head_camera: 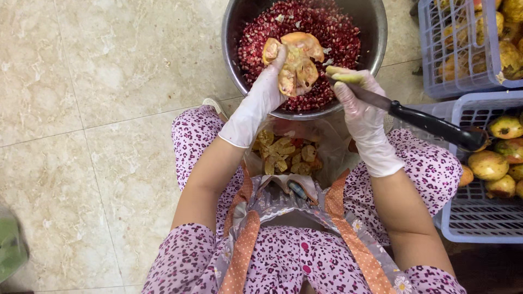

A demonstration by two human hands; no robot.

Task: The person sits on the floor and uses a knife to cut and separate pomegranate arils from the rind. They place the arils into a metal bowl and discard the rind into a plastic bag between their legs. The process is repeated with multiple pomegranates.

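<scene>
Top centre of the frame: left hand (260,100), white-gloved, fingers curled around an emptied pomegranate shell (294,61) held over a steel bowl (376,32) heaped with red seeds (338,38). Just right of it, right hand (362,111), fingers wrapped tight on a knife (419,118) — black handle pointing toward the right edge. Below the bowl, between the knees, a clear bag of peel scraps (286,155). Far right, blue crates (479,218) of whole pomegranates (488,165) — close beside the knife handle.
</scene>
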